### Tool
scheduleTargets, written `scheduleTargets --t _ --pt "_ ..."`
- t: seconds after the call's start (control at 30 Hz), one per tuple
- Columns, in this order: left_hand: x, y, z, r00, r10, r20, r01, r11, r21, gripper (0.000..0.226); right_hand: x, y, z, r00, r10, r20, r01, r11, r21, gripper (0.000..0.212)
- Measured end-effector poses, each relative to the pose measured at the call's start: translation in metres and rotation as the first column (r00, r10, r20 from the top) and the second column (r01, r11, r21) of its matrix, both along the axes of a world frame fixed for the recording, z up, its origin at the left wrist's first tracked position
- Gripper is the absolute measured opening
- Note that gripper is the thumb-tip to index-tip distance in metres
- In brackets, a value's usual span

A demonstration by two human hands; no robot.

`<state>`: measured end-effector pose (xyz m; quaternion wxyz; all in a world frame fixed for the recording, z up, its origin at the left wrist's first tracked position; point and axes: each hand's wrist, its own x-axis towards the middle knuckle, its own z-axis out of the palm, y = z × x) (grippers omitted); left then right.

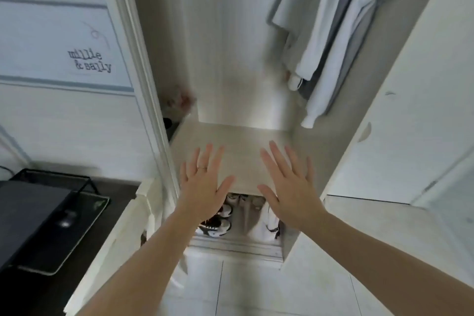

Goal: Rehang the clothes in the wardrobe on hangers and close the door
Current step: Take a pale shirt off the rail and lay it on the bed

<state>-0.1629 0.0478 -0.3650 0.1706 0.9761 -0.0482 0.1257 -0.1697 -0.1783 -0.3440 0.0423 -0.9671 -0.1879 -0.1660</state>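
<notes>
Clothes [331,33] hang lengthwise downward; hands spread, empty.

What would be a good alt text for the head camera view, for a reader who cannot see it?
Two bare hands, left hand and right hand, reach open and empty toward a pale wooden shelf inside an open wardrobe. White and grey clothes hang at the upper right, and shoes sit below the shelf.
</notes>
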Motion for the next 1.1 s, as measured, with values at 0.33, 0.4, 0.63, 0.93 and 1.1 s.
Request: scheduleTargets --t 0.33,0.4,0.63,0.93,1.1 --pt "0.161 -0.027 0.200 0.897 -0.192 0.398 0.158 0.980 0.117 0.071 0.109 -0.031 0.182 0.894 -0.057 0.445 0.058 0.998 0.012 0.068" --pt "0.184 -0.035 0.234 0.864 -0.238 0.443 0.186 0.970 0.157 0.070 0.122 -0.037 0.218 0.868 -0.043 0.495 0.050 0.999 -0.002 0.068" --pt "0.274 -0.063 0.339 0.732 -0.283 0.620 0.215 0.959 0.184 0.070 0.174 -0.065 0.335 0.768 -0.067 0.637 0.131 0.990 -0.054 0.069" --pt "0.387 -0.117 0.397 0.678 -0.330 0.657 0.391 0.919 0.059 0.078 0.227 -0.088 0.423 0.642 -0.168 0.748 0.375 0.920 -0.115 0.068" --pt "0.457 -0.162 0.420 0.654 -0.415 0.633 0.529 0.849 0.009 0.077 0.256 -0.087 0.460 0.594 -0.246 0.766 0.482 0.871 -0.094 0.070"
